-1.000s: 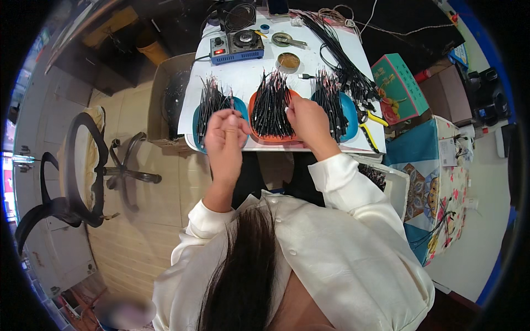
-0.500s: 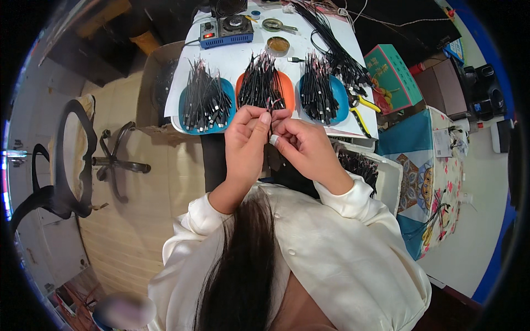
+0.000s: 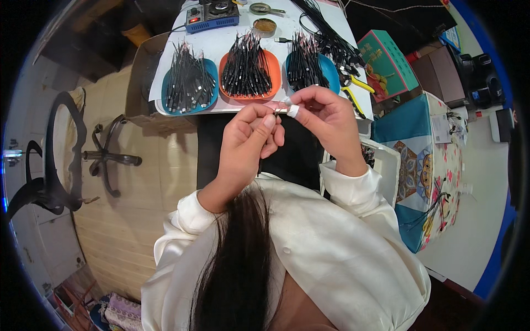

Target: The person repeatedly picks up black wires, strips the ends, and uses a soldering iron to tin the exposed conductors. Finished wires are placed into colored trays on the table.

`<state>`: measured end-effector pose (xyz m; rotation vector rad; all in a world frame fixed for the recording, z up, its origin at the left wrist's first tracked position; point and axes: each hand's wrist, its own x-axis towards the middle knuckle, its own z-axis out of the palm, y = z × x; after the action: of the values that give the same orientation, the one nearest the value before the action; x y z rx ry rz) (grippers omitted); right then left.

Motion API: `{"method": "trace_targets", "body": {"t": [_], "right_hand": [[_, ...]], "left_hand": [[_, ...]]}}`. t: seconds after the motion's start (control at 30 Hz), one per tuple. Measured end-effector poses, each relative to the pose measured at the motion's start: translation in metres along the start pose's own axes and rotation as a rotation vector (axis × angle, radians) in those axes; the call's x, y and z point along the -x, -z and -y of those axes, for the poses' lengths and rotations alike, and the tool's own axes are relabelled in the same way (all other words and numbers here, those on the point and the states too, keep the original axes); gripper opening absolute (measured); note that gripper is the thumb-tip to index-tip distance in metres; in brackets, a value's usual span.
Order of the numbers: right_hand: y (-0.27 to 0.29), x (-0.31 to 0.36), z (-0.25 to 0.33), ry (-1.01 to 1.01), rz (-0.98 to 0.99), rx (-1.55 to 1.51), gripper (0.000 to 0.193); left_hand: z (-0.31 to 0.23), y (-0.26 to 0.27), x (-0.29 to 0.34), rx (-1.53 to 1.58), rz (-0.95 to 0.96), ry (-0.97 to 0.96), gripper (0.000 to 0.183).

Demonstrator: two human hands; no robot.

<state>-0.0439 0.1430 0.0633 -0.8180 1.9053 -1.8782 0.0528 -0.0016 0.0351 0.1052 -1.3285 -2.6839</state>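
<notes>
My left hand (image 3: 248, 138) is closed around a thin black cable (image 3: 260, 166), most of it hidden by the fingers. Bare wire ends (image 3: 279, 111) stick up between its thumb and forefinger. My right hand (image 3: 334, 121), white tape on thumb and forefinger, pinches at those wire tips from the right. Both hands are just in front of the table edge. Beyond them, a blue tray (image 3: 212, 70), an orange tray (image 3: 274, 67) and a second blue tray (image 3: 333, 71) each hold a bundle of black cables, many with plugs.
At the table's back stand a blue heating device (image 3: 212, 23) with a lit red switch and a round tin of amber material (image 3: 264, 25). Yellow-handled pliers (image 3: 355, 102) lie at the right edge, near loose black cables (image 3: 334, 41). A white foam box (image 3: 390, 171) sits by my right forearm.
My right hand has drawn away to the right and up, its fingertips now at the wire ends. My left hand keeps its grip. The view has shifted, so the trays appear higher and farther left.
</notes>
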Motion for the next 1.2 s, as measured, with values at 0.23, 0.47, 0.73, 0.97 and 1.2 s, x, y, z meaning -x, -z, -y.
{"method": "trace_targets", "body": {"t": [0.23,0.47,0.73,0.97,1.2], "right_hand": [[-0.007,0.013,0.003,0.107,-0.027,0.270,0.007],[-0.019,0.017,-0.011,-0.084,0.028,-0.491,0.010],[-0.019,0.018,-0.007,-0.083,0.085,-0.467,0.016],[-0.015,0.020,-0.008,-0.179,0.113,-0.527,0.017],[-0.018,0.018,-0.015,-0.318,0.144,-0.727,0.014]], "left_hand": [[0.008,-0.002,0.003,-0.015,-0.009,-0.006,0.011],[0.004,-0.002,0.009,0.206,0.098,0.052,0.010],[-0.001,0.009,0.009,0.250,0.183,0.149,0.013],[0.003,0.011,0.011,0.186,0.181,0.078,0.015],[0.010,0.011,0.012,0.153,0.129,0.008,0.011]]}}
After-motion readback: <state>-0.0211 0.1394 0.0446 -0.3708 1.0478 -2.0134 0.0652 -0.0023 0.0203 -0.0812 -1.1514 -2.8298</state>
